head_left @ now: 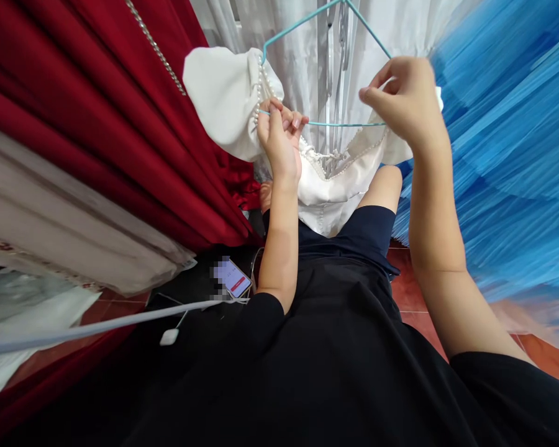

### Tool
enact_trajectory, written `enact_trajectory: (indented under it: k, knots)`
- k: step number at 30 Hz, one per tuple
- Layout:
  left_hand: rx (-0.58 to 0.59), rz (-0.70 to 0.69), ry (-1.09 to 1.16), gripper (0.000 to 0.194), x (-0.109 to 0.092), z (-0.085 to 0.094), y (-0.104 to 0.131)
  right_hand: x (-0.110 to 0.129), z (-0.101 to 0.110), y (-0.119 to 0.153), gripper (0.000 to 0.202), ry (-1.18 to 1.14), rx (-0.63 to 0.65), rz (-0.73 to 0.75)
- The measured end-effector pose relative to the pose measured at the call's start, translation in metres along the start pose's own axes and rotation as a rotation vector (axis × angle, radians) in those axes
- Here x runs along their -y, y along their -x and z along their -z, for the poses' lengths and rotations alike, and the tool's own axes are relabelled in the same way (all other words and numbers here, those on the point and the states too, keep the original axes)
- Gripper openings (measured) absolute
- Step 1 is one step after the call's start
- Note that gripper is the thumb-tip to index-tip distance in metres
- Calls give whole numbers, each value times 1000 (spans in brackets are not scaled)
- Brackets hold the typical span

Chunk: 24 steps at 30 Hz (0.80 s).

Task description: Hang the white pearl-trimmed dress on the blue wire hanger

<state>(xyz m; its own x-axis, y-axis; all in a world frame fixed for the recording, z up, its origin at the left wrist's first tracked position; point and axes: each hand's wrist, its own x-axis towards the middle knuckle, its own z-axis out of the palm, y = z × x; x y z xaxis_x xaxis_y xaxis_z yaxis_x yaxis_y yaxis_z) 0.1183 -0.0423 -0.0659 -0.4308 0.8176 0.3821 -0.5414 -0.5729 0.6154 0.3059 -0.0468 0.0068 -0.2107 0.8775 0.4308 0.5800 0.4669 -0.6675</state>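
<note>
A white dress (pixel 335 186) with puffed sleeves and pearl-beaded edging hangs on a thin turquoise hanger (pixel 302 26) in front of me. My left hand (pixel 281 139) is closed at the beaded edge of the left sleeve (pixel 223 102), thumb and forefinger pinching it beside the hanger's lower bar. A small thin grey tip shows by those fingers; I cannot make out what it is. Raised near the hanger's right end, my right hand (pixel 403 102) has thumb and forefinger drawn together. Whatever lies between them is too small to see. The dress's right sleeve is partly behind this hand.
Red drapery (pixel 121 93) and a beige gown (pixel 65 211) hang at left. Blue tulle (pixel 507 155) fills the right side, white fabric the back. A lit phone (pixel 233 277) with a cable lies on a black surface by my left elbow. A pale pole (pixel 97 326) crosses the lower left.
</note>
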Motion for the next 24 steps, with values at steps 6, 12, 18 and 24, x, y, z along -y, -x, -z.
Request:
enact_trajectory:
  k: [6, 12, 18, 24]
  knots:
    - [22, -56, 24, 31, 6, 1, 0, 3, -42, 11, 65, -256, 303, -120]
    - [26, -54, -54, 23, 8, 8, -4, -15, -54, 16, 67, -518, 398, -246]
    - [22, -96, -103, 23, 12, 8, -5, -41, -85, -12, 47, -1142, 266, -346]
    - [70, -99, -94, 25, 6, 2, 5, -47, -115, -17, 18, -1297, -30, -136]
